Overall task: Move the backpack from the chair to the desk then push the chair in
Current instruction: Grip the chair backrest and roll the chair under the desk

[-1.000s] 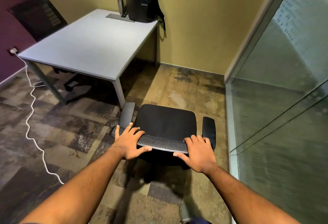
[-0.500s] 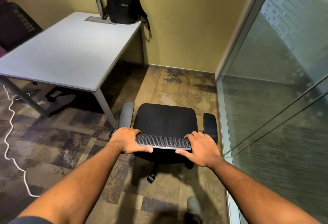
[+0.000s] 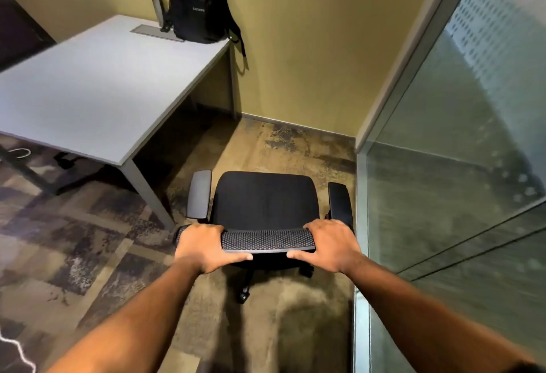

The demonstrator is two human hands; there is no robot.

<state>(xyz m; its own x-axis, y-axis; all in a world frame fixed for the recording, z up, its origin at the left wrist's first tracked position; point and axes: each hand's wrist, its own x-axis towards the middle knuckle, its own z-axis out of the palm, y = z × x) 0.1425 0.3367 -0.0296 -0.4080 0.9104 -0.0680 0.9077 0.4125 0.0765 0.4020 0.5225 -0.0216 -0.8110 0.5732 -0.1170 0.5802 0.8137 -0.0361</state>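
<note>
Both hands grip the top edge of a black office chair (image 3: 267, 201) in a small room: the left hand (image 3: 204, 247) is curled over the left end of the mesh backrest (image 3: 266, 240), the right hand (image 3: 331, 247) over the right end, fingers wrapped across the top and thumbs pressed beneath. The chair stands on patterned carpet (image 3: 88, 254), its seat facing the yellow wall (image 3: 310, 47). The right armrest (image 3: 340, 205) lies just beside the frame of a glass partition (image 3: 443, 166), leaving little room on that side. The left armrest (image 3: 199, 194) sits near the front corner leg (image 3: 149, 192) of the grey surface (image 3: 97, 89), apart from it. Open carpet stretches between the seat's front edge and the wall. The black backpack (image 3: 196, 2) stands upright at the far right corner of the surface, leaning against the wall, one strap (image 3: 240, 44) hanging over the edge. Small pale lettering marks its front, too small to read. A cable hatch (image 3: 156, 33) is set into the surface just beside the backpack. A white cord (image 3: 17, 349) trails across the floor at lower left.
</note>
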